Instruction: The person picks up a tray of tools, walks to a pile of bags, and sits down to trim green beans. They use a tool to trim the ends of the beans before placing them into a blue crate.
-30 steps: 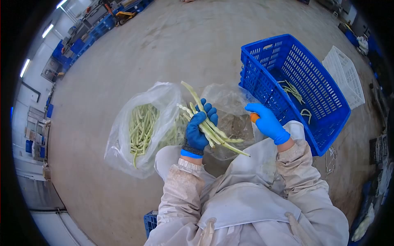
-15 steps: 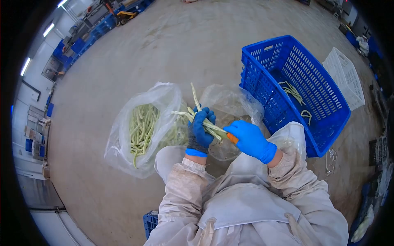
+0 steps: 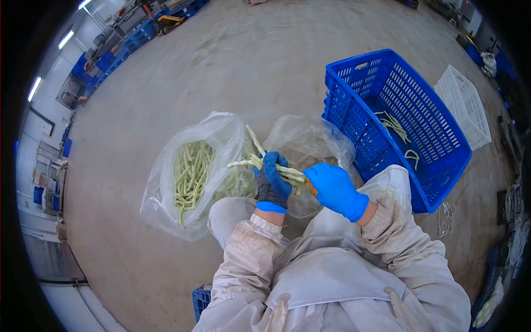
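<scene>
My left hand (image 3: 273, 178), in a blue-palmed work glove with a grey cuff, is wrapped round a small bunch of long green beans (image 3: 292, 175). Pale bean ends stick out beyond its fingers at the upper left. Close against the bunch's other end is my right hand (image 3: 336, 189), in a blue disposable glove and closed on an orange-handled tool (image 3: 313, 189). Only a bit of orange shows; the tool's working end is hidden. To the left, a clear plastic bag (image 3: 157, 191) stands open, full of green beans (image 3: 193, 171).
Another clear plastic bag (image 3: 301, 135) lies on the floor beyond my hands. At the right stands a blue slatted crate (image 3: 359, 119) with a few beans (image 3: 395, 126) on its bottom. Behind it is a white crate (image 3: 463, 105). A blue crate (image 3: 201, 299) shows by my left side.
My left hand has shifted slightly down and right with the beans, whose ends now tilt further left. Less of the orange handle shows at my right hand.
</scene>
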`<control>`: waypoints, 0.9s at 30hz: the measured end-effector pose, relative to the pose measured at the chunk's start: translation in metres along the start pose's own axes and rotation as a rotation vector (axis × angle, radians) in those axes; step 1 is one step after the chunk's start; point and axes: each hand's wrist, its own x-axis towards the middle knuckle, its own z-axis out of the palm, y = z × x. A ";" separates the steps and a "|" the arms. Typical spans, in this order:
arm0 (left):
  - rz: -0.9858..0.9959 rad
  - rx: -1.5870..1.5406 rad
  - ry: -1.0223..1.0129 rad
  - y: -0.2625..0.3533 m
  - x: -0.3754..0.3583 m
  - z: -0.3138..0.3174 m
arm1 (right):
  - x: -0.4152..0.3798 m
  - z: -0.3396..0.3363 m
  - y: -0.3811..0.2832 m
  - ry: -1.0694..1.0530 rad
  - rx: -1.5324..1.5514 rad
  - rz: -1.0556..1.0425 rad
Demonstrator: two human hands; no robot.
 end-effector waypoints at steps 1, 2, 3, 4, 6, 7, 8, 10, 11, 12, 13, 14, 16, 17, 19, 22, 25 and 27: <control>-0.002 0.000 -0.001 -0.002 0.001 -0.001 | 0.000 0.000 0.001 0.000 -0.001 0.002; 0.031 0.018 -0.046 -0.006 0.003 -0.003 | 0.000 0.000 0.004 0.050 0.064 -0.006; 0.064 0.036 -0.090 -0.005 0.002 0.000 | 0.000 -0.001 0.005 0.100 0.130 -0.015; 0.064 0.037 -0.091 -0.003 0.001 0.002 | -0.001 -0.002 0.006 0.101 0.130 -0.014; -0.240 -0.149 -0.243 0.008 -0.003 0.007 | -0.002 -0.010 0.004 0.137 0.537 0.007; -0.239 -0.150 -0.241 0.012 -0.007 0.010 | -0.004 -0.017 0.002 0.135 0.539 0.006; -0.415 -0.169 -0.427 0.017 -0.012 0.012 | -0.005 -0.026 -0.001 -0.014 0.726 -0.021; -0.572 -0.094 -0.679 0.020 -0.011 0.012 | -0.006 -0.031 -0.001 -0.164 0.911 -0.047; -0.578 -0.094 -0.680 0.021 -0.010 0.009 | -0.006 -0.031 0.002 -0.090 0.659 -0.101; -0.480 0.012 -0.659 0.023 -0.008 0.006 | -0.007 -0.032 0.007 -0.016 0.402 -0.152; -0.378 0.115 -0.638 0.024 -0.005 0.005 | -0.007 -0.031 0.012 -0.014 0.396 -0.148; -0.277 0.295 -0.641 0.024 -0.005 0.004 | -0.007 -0.029 0.018 0.016 0.268 -0.098; -0.249 0.542 -0.692 0.026 -0.004 0.003 | -0.005 -0.024 0.021 0.040 0.146 -0.053; -0.225 0.795 -0.736 0.026 -0.006 0.000 | -0.004 -0.018 0.018 -0.047 0.123 -0.111; -0.438 0.553 -0.604 0.018 -0.014 0.008 | -0.002 -0.013 0.019 -0.119 0.092 -0.164; -0.315 0.636 -0.639 0.016 -0.020 0.010 | 0.000 -0.001 0.027 -0.037 0.050 -0.097; -0.366 0.629 -0.747 0.005 -0.031 0.012 | -0.001 0.007 0.039 0.121 0.040 0.269; -0.399 0.582 -0.747 0.005 -0.028 0.010 | -0.002 0.002 0.051 0.456 0.131 0.273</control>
